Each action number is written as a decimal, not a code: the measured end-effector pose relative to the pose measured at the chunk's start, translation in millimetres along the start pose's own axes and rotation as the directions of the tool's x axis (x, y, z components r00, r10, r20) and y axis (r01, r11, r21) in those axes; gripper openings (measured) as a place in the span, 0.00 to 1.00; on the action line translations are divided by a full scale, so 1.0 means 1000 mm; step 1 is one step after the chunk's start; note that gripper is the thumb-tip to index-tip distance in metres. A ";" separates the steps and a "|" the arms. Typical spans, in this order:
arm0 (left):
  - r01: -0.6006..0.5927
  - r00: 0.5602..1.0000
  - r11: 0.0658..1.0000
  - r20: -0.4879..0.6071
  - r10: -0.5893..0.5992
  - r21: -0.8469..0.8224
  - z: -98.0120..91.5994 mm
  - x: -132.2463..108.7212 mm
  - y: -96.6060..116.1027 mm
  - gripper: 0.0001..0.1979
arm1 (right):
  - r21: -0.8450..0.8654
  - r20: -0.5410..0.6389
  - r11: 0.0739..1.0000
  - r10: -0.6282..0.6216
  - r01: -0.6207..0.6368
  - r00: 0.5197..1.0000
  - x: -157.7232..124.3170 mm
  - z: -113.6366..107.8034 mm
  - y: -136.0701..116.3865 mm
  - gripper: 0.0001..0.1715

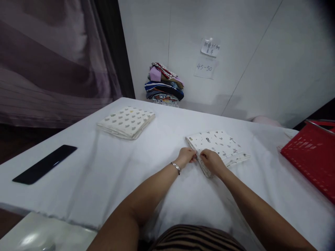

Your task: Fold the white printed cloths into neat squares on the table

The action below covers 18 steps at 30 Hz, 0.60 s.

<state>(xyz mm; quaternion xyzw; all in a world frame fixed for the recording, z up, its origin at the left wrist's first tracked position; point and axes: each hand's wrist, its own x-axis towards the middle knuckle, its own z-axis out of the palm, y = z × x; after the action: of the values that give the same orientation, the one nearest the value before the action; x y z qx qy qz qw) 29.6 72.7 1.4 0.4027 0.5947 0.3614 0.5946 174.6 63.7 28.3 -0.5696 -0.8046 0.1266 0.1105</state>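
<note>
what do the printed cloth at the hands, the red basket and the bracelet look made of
Printed cloth: probably cotton or a similar woven fabric, matte, judging by its soft folded layers.
Red basket: likely moulded plastic, fairly smooth, given the rows of slots in its wall.
Bracelet: seemingly silver-toned metal, from its bright glints; too small to be sure.

The folded cloth on the right (216, 141) is white, scattered with small grey and dark motifs; the folded cloth on the left (128, 120) is off-white with repeated grey shapes and a yellow spot. White worktop (159, 143), black slab (45, 165), red basket (311, 150), brown-and-black striped top (196, 240).
</note>
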 end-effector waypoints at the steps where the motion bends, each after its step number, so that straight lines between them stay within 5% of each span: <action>1: 0.001 1.000 1.000 -0.007 -0.001 -0.015 0.002 0.000 -0.001 0.07 | 0.032 -0.011 0.999 0.002 -0.001 1.000 0.000 0.000 0.001 0.11; 7: -0.021 1.000 0.997 -0.018 0.019 -0.070 0.006 0.001 -0.006 0.07 | 0.137 -0.047 0.990 0.020 -0.013 0.999 -0.003 0.000 0.006 0.11; 18: -0.041 0.998 0.996 0.050 0.045 -0.079 0.005 0.008 -0.010 0.08 | -0.047 -0.025 0.998 0.031 -0.032 0.999 -0.006 0.005 -0.002 0.10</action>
<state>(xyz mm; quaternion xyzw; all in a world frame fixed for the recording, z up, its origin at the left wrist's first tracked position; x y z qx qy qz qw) 34.5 75.0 -11.3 0.4011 0.5556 0.3865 0.6173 173.0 57.4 24.2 -0.5862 -0.7968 0.1023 0.1050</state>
